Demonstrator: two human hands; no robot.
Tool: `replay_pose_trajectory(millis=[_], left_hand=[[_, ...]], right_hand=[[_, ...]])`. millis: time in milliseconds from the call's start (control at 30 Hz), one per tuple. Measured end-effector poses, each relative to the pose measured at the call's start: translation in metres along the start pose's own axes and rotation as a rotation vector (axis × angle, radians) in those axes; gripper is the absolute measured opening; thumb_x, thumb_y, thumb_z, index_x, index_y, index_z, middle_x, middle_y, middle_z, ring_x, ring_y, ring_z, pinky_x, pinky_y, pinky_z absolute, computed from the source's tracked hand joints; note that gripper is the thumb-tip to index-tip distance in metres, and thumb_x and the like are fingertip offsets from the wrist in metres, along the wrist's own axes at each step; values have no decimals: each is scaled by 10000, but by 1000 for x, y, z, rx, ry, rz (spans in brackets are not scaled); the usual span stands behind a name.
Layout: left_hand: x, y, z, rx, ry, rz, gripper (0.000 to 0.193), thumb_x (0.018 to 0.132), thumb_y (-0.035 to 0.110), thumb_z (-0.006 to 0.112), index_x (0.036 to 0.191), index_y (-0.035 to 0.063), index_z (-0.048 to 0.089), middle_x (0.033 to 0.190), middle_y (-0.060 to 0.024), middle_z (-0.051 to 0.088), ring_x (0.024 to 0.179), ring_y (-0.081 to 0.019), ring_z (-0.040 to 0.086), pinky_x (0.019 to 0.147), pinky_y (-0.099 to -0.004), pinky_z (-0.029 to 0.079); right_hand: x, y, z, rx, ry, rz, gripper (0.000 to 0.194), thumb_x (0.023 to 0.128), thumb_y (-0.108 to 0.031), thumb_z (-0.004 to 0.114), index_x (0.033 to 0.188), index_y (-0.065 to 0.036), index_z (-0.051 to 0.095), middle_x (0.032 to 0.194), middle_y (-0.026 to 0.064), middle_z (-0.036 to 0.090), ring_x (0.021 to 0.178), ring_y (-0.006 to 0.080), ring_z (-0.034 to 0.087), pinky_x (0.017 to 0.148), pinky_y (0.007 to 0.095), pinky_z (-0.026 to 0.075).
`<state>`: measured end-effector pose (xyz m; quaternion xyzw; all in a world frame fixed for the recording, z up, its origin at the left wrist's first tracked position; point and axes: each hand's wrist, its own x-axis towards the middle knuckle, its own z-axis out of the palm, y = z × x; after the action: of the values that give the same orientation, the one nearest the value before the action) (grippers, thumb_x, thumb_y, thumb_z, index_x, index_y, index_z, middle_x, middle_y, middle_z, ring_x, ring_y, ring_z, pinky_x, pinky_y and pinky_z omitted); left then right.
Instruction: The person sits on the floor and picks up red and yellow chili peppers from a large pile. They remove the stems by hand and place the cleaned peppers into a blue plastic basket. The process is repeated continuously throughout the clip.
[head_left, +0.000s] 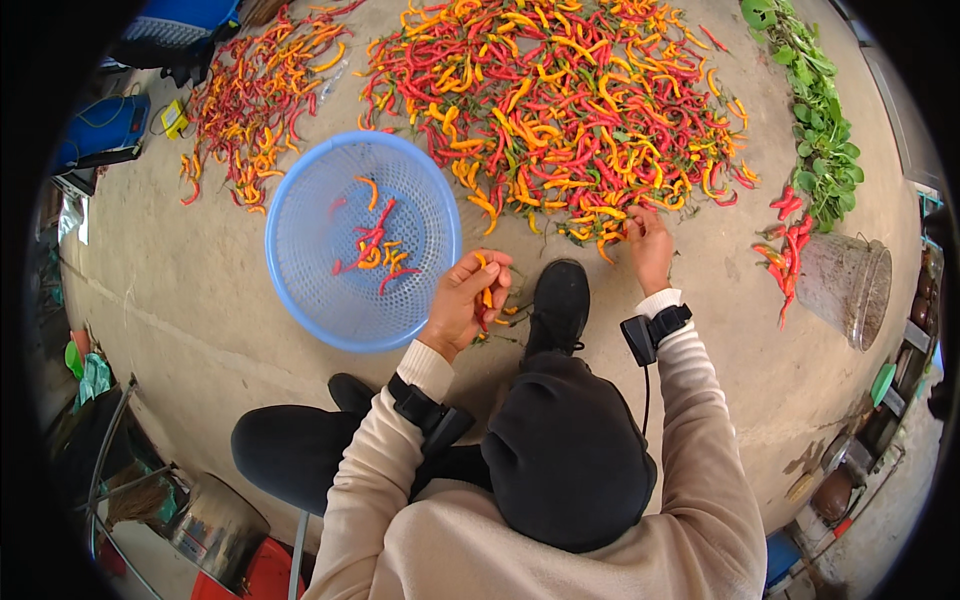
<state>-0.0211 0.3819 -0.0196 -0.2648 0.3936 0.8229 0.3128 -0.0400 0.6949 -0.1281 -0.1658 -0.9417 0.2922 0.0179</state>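
Note:
My left hand (471, 296) is closed around a few chili peppers (486, 294), orange and red, just right of a blue plastic basket (279, 255) with mesh walls. Several red and orange chilies (371, 244) lie at the basket's bottom. At the near edge of a large heap of red, orange and yellow chilies (555, 112), my right hand (649, 244) has its thumb and fingertips together by an orange chili; whether it grips one is hard to tell. Below my left hand, a few chilies and stems lie on the concrete floor.
A smaller chili spread (259, 112) lies at the upper left, beside a yellow object (174, 120). Leafy green plants (825, 142), larger red peppers (789, 259) and a dirty bucket on its side (844, 289) are at the right. My black shoe (561, 300) stands between my hands.

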Motion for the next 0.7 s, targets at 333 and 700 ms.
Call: replay_pose_trajectory(millis=[333, 700], left_hand=[[2, -10, -4, 172, -24, -85, 253, 912, 243, 621, 993, 5, 586, 635, 0, 522, 450, -48, 418, 361, -189, 298], [1, -28, 17, 301, 81, 40, 244, 864, 154, 673, 1019, 11, 551, 681, -29, 566, 463, -57, 470, 364, -198, 318]], right_hand=[[-32, -41, -17, 544, -218, 115, 192, 882, -185, 653, 1000, -33, 648, 813, 51, 655, 659, 141, 619, 567, 272, 471], [-67, -127, -40, 675, -1016, 191, 236, 941, -241, 579, 869, -20, 619, 658, 8, 604, 561, 62, 550, 505, 198, 418]])
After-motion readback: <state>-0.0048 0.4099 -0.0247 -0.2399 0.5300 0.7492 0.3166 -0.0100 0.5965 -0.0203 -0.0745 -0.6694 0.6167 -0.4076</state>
